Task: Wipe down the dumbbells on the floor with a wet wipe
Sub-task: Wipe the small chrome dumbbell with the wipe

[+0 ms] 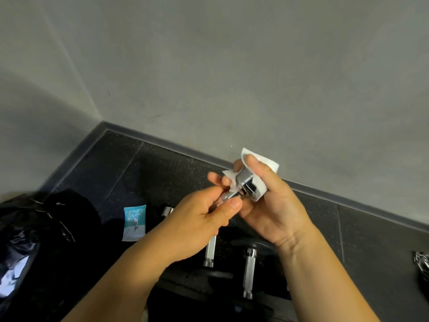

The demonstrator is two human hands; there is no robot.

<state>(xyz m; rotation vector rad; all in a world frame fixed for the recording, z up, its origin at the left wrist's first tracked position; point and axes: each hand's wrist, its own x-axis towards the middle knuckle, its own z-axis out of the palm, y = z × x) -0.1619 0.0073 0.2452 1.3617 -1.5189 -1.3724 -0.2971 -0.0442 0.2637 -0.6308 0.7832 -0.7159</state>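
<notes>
**A:** Taking the bag as the mark, where does it all sit?

**B:** The bag (pixel 34 228) slumps black on the floor (pixel 139 163). Well to its right, two dumbbells (pixel 249 273) lie on the floor side by side, with dark plates around them. A chrome bar (pixel 226 196) is held in the air, up and to the right of the bag.

**A:** And the hands?

**B:** The left hand (pixel 197 217) pinches the bar's knurled grip between thumb and fingers. The right hand (pixel 274 205) curls round the wipe (pixel 267 163), thumb on top. The packet (pixel 134 223) lies flat just right of the bag.

**A:** What is the wipe on?

**B:** It wraps the bar's shiny end (pixel 247 185).

**A:** How would you do this step well?

**B:** I'd keep the left hand's pinch steady and turn the end inside the wipe, so the cloth reaches the rim and the groove where the end meets the grip. Then I'd refold to a clean face for the knurling, which likely traps grime. I can't tell whether the two on the floor are done.
</notes>
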